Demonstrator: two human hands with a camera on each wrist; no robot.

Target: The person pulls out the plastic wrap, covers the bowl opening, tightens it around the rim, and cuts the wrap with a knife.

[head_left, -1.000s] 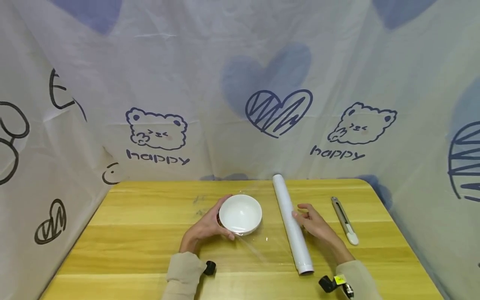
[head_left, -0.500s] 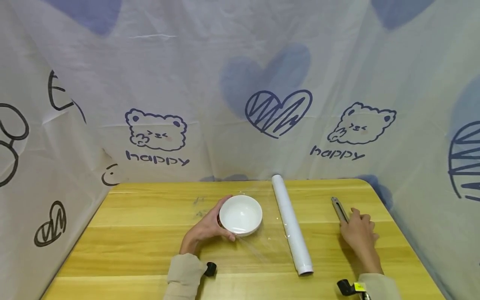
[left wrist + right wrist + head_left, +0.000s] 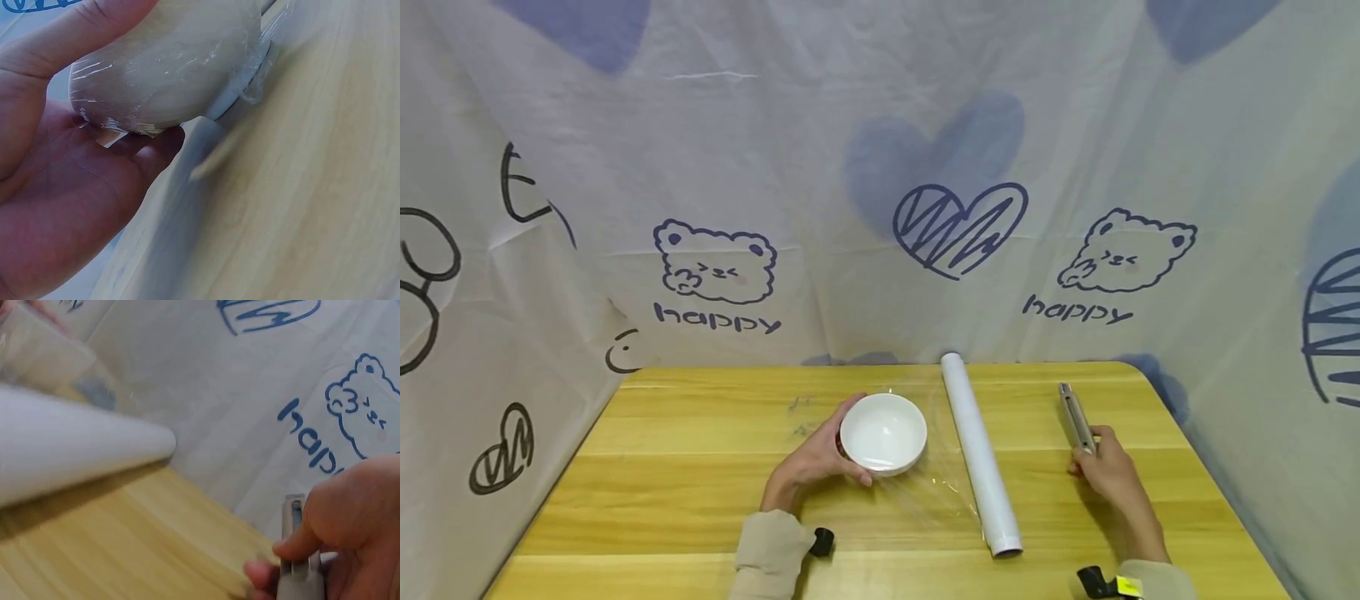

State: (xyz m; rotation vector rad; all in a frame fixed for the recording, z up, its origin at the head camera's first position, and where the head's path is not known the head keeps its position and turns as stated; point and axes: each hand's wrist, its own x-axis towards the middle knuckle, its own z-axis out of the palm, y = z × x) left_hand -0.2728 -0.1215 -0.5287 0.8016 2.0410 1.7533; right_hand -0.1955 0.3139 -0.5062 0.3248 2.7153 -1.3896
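Note:
My left hand (image 3: 816,457) holds a white bowl (image 3: 883,433) near the middle of the table, thumb at the front and fingers around its left side. Clear plastic film clings to the bowl's side (image 3: 165,69) in the left wrist view. A sheet of cling film (image 3: 934,483) stretches from the bowl to a white roll of cling film (image 3: 979,454) lying to its right. On the far right, my right hand (image 3: 1111,475) grips a grey utility knife (image 3: 1077,421), its tip pointing away from me. The thumb presses on the knife's body (image 3: 301,584) in the right wrist view.
A yellow wood-grain table (image 3: 685,475) carries everything. Right behind its back edge hangs a pale curtain (image 3: 820,250) printed with hearts and bears, which also closes off both sides.
My right hand has left the cling film roll, moved right and taken hold of the utility knife, now shifted slightly. The roll's near end has moved a little left. My left hand stays on the bowl.

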